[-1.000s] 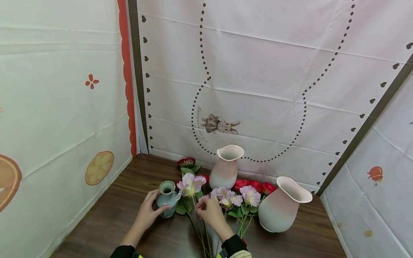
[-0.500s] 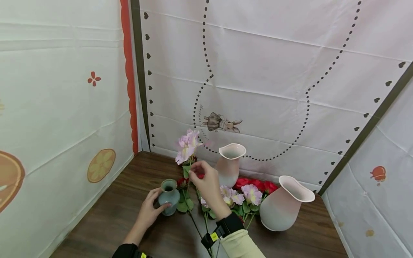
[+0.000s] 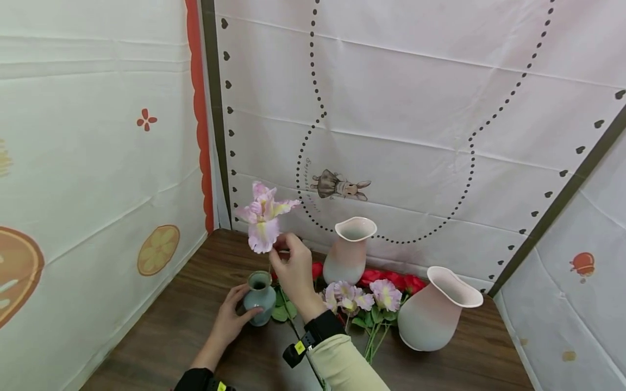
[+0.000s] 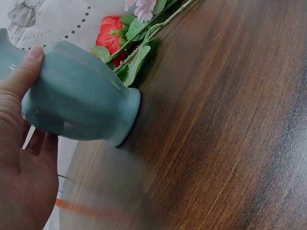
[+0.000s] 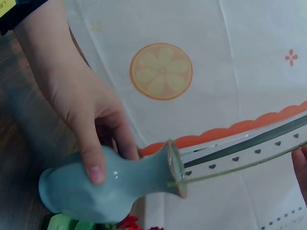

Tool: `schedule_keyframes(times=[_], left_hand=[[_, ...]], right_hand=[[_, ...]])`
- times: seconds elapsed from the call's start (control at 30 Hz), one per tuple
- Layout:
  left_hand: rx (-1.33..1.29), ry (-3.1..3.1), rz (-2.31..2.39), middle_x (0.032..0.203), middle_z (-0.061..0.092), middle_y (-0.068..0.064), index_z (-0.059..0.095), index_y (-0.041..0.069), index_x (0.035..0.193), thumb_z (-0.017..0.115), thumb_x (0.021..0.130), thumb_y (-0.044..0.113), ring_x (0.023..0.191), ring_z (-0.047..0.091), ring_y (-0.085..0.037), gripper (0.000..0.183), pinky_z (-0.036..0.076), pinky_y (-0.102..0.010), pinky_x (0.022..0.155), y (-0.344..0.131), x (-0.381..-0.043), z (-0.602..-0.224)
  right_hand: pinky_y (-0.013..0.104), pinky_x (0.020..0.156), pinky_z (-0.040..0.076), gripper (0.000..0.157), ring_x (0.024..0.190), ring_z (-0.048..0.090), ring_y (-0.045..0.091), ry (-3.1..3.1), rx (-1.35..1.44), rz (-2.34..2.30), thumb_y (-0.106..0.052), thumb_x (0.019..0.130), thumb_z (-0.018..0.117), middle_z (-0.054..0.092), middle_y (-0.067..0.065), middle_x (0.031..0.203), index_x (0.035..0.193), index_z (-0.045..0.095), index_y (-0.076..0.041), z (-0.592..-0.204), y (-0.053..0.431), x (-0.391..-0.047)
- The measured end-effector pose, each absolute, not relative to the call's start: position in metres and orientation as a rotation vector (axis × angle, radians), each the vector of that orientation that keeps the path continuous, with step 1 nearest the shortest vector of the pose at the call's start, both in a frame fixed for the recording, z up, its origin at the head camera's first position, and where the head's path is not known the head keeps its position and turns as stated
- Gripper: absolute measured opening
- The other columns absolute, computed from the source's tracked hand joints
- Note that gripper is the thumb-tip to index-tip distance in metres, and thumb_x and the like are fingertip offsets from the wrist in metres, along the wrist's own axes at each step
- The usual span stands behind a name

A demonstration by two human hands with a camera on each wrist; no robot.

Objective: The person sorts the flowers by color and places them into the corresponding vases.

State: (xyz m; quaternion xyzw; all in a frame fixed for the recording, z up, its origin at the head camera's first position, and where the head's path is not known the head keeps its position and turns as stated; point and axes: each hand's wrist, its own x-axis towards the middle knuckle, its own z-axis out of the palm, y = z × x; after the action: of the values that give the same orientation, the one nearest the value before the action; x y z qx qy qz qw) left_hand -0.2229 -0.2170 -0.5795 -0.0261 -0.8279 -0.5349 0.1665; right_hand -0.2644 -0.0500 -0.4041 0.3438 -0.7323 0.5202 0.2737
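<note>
A small blue-green vase [image 3: 261, 305] stands upright on the table. My left hand [image 3: 226, 319] holds its body from the left, with the thumb across the near side, as the left wrist view also shows on the vase [image 4: 79, 93]. Above the vase, my right hand [image 3: 295, 269] pinches a pink-and-yellow artificial flower [image 3: 263, 217] just below its bloom. In the right wrist view its green stem [image 5: 230, 170] reaches the vase's mouth; whether the tip is inside or against the rim, I cannot tell.
Two pink-and-white vases, one at the back [image 3: 346, 260] and one at the right [image 3: 429, 320], stand on the wooden table [image 3: 161, 336]. Pink flowers [image 3: 386, 295] and red flowers [image 3: 374, 277] lie between and behind them. Printed fabric walls [image 3: 401, 108] enclose the table.
My right hand has raised the pink flower from among the others and carried it left, over the small vase. My left hand stays on the vase.
</note>
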Motion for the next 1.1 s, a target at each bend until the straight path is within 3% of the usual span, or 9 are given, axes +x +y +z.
schedule_keyframes(times=[0.27,0.73,0.87,1.0,1.1], left_hand=[[-0.085,-2.313,-1.505,0.132,0.046,-0.012,0.053,0.003,0.130,0.076,0.079,0.019,0.124,0.044,-0.032,0.058,0.038,-0.054,0.100,-0.215,-0.222,-0.573],[-0.033,-2.338,-1.519,0.134,0.045,-0.008,0.053,0.003,0.130,0.077,0.078,0.025,0.125,0.042,-0.023,0.061,0.038,-0.049,0.103,-0.218,-0.225,-0.580],[-0.070,-2.317,-1.487,0.132,0.047,-0.007,0.053,0.002,0.129,0.077,0.078,0.021,0.120,0.042,-0.005,0.060,0.042,-0.035,0.100,-0.218,-0.226,-0.582],[-0.143,-2.265,-1.509,0.131,0.047,-0.007,0.054,0.003,0.129,0.076,0.078,0.016,0.116,0.039,0.009,0.057,0.039,-0.015,0.096,-0.219,-0.226,-0.585],[-0.183,-2.238,-1.515,0.131,0.047,-0.007,0.054,0.005,0.130,0.076,0.078,0.013,0.115,0.039,0.009,0.057,0.040,-0.018,0.096,-0.219,-0.225,-0.586]], right_hand=[[0.015,0.068,0.052,0.011,0.079,0.064,0.012,-1.929,0.959,1.395,-0.006,0.089,0.061,0.063,0.006,0.089,0.100,0.059,-0.006,-0.396,-0.059,-0.261],[0.011,0.074,0.049,0.012,0.084,0.063,0.007,-2.090,1.014,1.344,-0.012,0.091,0.063,0.061,0.001,0.094,0.101,0.060,-0.007,-0.446,-0.074,-0.253],[0.010,0.075,0.049,0.012,0.087,0.062,0.005,-2.149,0.994,1.323,-0.012,0.091,0.063,0.061,-0.001,0.095,0.102,0.060,-0.010,-0.456,-0.075,-0.251],[0.010,0.075,0.049,0.013,0.088,0.062,0.005,-2.181,0.992,1.335,-0.011,0.091,0.063,0.061,-0.001,0.096,0.104,0.059,-0.011,-0.464,-0.076,-0.251],[0.011,0.074,0.049,0.016,0.088,0.062,0.005,-2.200,0.990,1.340,-0.013,0.091,0.062,0.060,-0.001,0.097,0.106,0.058,-0.013,-0.468,-0.076,-0.250]])
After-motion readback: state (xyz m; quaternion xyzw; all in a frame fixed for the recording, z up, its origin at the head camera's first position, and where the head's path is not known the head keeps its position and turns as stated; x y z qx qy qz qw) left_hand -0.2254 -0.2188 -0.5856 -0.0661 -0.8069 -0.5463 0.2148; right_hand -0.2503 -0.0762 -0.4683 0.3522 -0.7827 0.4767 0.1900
